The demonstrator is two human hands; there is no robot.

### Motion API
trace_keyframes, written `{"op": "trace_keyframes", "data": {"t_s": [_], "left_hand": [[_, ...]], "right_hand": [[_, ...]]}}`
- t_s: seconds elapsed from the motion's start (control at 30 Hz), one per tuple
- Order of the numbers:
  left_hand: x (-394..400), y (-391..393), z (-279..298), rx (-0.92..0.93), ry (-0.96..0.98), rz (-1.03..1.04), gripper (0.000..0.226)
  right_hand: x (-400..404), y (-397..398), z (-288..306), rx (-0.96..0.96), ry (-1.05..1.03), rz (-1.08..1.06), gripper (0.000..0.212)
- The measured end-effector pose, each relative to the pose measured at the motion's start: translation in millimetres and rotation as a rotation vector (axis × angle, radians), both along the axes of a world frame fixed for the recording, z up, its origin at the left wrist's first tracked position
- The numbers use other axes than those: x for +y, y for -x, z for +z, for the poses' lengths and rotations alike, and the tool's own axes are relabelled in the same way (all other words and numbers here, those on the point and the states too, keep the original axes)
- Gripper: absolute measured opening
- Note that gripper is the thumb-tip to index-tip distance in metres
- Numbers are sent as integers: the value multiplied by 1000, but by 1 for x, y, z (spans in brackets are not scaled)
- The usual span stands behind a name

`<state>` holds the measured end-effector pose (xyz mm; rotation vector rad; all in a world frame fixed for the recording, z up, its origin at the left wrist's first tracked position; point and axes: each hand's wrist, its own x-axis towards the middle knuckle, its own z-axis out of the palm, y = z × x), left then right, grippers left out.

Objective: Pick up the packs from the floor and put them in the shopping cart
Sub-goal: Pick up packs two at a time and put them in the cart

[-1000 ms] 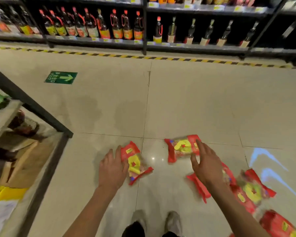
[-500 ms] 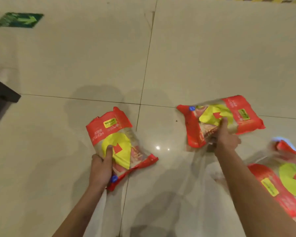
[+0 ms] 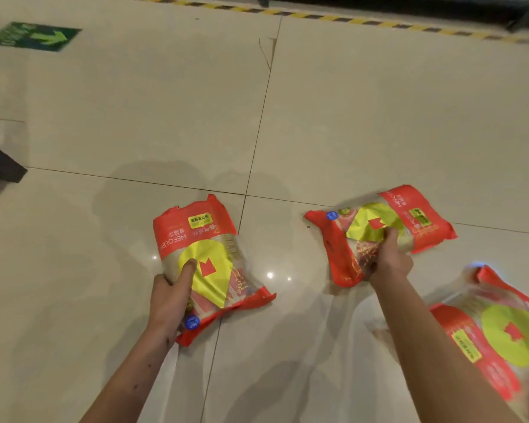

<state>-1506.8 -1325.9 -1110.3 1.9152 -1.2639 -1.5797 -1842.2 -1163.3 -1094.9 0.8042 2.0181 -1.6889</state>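
Head view: tiled floor (image 3: 379, 117)
Left hand (image 3: 168, 300): grasping left pack (image 3: 208, 264), thumb on top
Right hand (image 3: 390, 261): clenched on middle pack (image 3: 379, 227)
Third pack (image 3: 498, 334): lying at right, ungripped

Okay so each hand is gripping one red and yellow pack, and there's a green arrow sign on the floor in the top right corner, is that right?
Not quite. The green arrow sign is in the top left corner of the head view, not the top right. The rest holds: the left hand grips one red and yellow pack, and the right hand grips another pack.
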Motion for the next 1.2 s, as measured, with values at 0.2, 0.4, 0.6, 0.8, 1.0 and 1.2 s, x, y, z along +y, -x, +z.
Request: {"op": "trace_keyframes", "data": {"t_s": [0.2, 0.4, 0.6, 0.8, 1.0, 1.2], "left_hand": [[-12, 9, 1, 2, -3, -39, 61], [-12, 15, 0, 26, 4, -108, 51], [-18, 15, 7, 18, 48, -164, 64], [-12, 15, 33, 49, 10, -195, 54], [-7, -3, 134, 57, 22, -192, 54], [4, 6, 363, 92, 77, -336, 56]], "right_hand": [[5, -18, 5, 99, -14, 64, 62], [11, -22, -10, 209, -17, 292, 52], [19, -26, -29, 186, -63, 546, 73], [18, -45, -6, 179, -74, 670, 82], [29, -63, 112, 133, 38, 687, 46], [88, -71, 362, 236, -10, 619, 43]]}}
